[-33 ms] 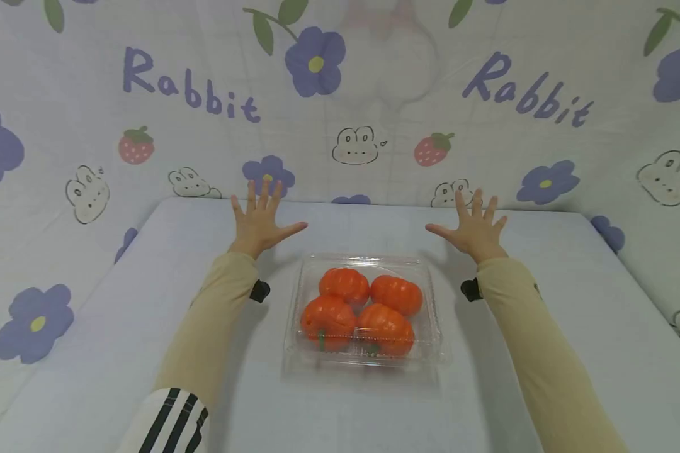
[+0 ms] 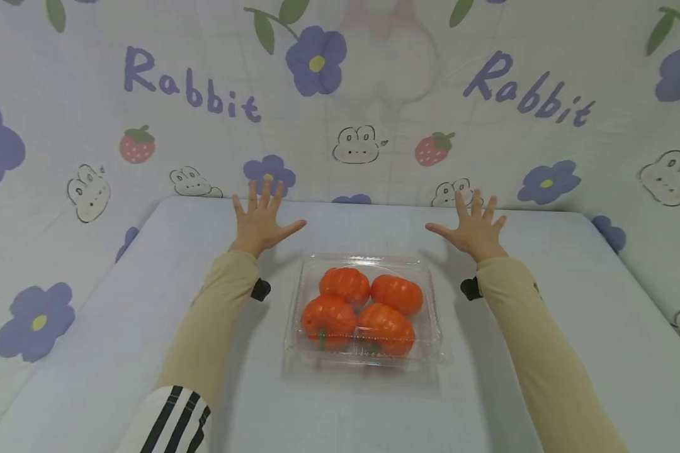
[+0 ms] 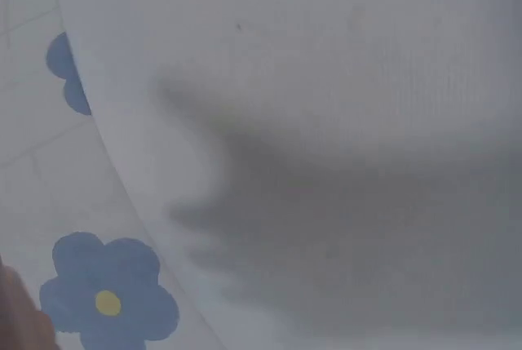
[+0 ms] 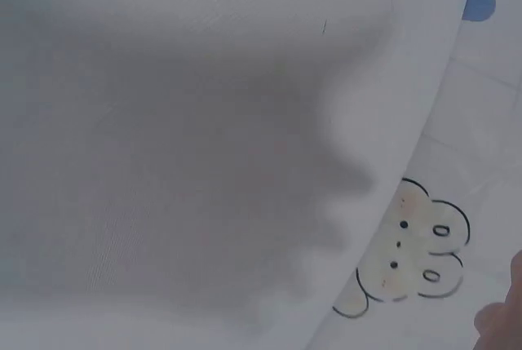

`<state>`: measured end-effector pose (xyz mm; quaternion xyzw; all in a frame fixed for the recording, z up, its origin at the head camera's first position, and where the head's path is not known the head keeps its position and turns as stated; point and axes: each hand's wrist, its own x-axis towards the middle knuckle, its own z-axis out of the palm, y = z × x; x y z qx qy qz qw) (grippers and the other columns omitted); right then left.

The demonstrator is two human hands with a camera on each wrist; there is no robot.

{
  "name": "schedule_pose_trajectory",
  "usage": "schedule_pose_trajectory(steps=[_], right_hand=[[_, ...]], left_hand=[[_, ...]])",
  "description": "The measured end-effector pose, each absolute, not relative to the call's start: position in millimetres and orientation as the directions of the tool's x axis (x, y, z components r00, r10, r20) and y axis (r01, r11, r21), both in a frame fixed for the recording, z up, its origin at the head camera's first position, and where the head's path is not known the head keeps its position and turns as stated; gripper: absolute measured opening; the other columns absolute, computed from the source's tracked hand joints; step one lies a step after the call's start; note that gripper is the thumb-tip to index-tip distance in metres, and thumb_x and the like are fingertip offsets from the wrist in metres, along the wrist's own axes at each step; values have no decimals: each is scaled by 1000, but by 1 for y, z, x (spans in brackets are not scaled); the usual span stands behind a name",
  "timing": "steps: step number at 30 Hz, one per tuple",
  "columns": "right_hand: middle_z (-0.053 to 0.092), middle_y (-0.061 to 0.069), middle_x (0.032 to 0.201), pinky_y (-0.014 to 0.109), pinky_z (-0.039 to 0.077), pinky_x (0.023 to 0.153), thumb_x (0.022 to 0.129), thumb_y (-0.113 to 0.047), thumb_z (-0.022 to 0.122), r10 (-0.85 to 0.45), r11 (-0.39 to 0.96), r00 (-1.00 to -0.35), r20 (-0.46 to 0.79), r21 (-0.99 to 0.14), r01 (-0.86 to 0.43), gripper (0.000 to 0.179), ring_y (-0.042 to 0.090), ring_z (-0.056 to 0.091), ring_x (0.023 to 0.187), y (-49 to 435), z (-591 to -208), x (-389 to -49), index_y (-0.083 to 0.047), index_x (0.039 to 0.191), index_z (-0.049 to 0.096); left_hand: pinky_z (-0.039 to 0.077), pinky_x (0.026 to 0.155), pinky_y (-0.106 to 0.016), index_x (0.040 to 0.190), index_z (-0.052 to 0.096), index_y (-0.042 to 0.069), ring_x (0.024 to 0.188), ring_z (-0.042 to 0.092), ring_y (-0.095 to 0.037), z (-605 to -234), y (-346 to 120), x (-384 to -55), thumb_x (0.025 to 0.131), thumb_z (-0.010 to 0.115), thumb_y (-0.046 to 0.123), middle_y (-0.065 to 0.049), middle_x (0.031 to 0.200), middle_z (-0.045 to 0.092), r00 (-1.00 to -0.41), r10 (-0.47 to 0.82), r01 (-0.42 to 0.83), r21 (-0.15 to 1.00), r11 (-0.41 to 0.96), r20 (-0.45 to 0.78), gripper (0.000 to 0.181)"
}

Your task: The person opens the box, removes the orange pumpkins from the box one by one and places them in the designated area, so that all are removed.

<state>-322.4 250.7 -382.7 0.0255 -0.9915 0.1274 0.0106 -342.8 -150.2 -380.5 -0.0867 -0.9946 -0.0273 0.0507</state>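
A clear plastic box (image 2: 365, 259) sits on the white table between the two forearms. Inside it are several orange, ribbed, pumpkin-shaped pieces (image 2: 396, 296), two of them showing green at the front. To the box's upper left, my left hand (image 2: 259, 226) is held up with fingers spread and touches nothing. The right hand (image 2: 476, 233) mirrors it at the upper right, fingers splayed and holding nothing. Both wrist views show mostly blurred hand shadows on the white surface, with a sliver of left hand (image 3: 23, 321) and of right hand (image 4: 502, 309) at the corners.
The white table (image 2: 340, 409) runs back to a hanging cloth (image 2: 204, 151) printed with flowers, rabbits and strawberries. A small black device (image 2: 260, 290) sits at the left wrist, and another black device (image 2: 471, 289) at the right wrist.
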Motion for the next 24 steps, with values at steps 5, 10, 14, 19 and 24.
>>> schedule_pose_trajectory(steps=[5, 10, 14, 19, 24], right_hand=[[-9, 26, 143, 69, -6, 91, 77, -73, 36, -64, 958, -997, -53, -284, -47, 101, 48, -21, 122, 248, -391, -326, -8, 143, -3], [-5, 28, 143, 68, 3, 94, 78, -72, 35, -88, 945, -996, -16, -316, -78, 101, 49, -9, 125, 242, -378, -331, -5, 143, -3], [-3, 29, 143, 66, 7, 95, 78, -71, 37, -97, 946, -995, 6, -311, -94, 101, 50, -6, 125, 242, -367, -331, -2, 142, -2], [-5, 28, 143, 65, 7, 95, 77, -74, 35, -109, 943, -994, 1, -316, -104, 104, 50, -8, 125, 243, -369, -333, -2, 142, -3], [-8, 24, 144, 60, 7, 99, 77, -72, 39, -93, 892, -995, 23, -443, -93, 106, 44, -5, 128, 242, -376, -329, -1, 141, -6]], left_hand=[[-18, 94, -59, 145, 3, 21, 130, -18, -29, -381, -143, -342, 82, 25, 70, -7, 149, -1, -982, 179, 183, 64, 981, 68, 83], [-15, 95, -59, 145, 3, 20, 130, -21, -25, -371, -141, -343, 78, 32, 73, -6, 149, -2, -980, 169, 177, 69, 982, 106, 91], [-14, 95, -60, 145, 1, 20, 129, -22, -23, -365, -141, -346, 74, 33, 77, -7, 149, -4, -977, 178, 188, 82, 979, 122, 97], [-17, 94, -59, 144, -3, 15, 129, -21, -18, -364, -142, -350, 71, 31, 80, -5, 148, -7, -981, 148, 166, 147, 975, 121, 104], [-14, 97, -58, 143, -6, 12, 133, 1, -19, -367, -145, -344, 72, 38, 77, -4, 148, 5, -976, 127, 185, 365, 913, 177, 106]])
